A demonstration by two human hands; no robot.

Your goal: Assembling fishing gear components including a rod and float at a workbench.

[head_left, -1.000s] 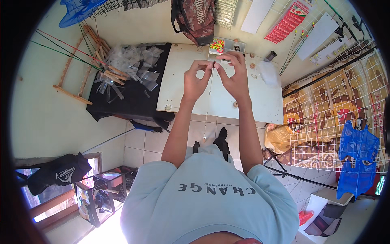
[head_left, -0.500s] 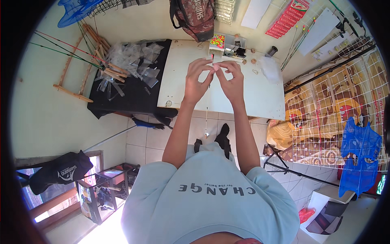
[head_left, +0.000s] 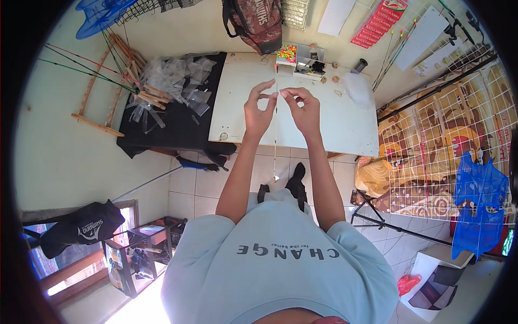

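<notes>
- Nearest the camera, the person's 2 bare forearms rise from a pale blue shirt toward the white desk (head_left: 345, 129).
- Above the near edge of the desk, the left hand (head_left: 258, 110) and right hand (head_left: 303, 110) are held close together, each with fingertips pinched shut on a thin line (head_left: 275, 140).
- The line hangs straight down from between the hands, past the near edge of the desk toward the tiled floor, and seems to end in a small pale tip.
- It looks very light, limp and slippery, and probably tangles easily; the best hold is likely a fingertip pinch near its top, as now.
- Whether it is thread, fishing line or a thin rod is too fine to tell, and what the fingers do to it is hidden.
- At the far edge of the desk stands a compartment box (head_left: 300, 56) with bright small pieces, too small to identify.
- Left of the desk, a black cloth (head_left: 167, 127) carries clear plastic bags (head_left: 172, 81) and wooden sticks.
- Beyond the desk, a brown backpack (head_left: 253, 21) hangs, cut off at the top.
</notes>
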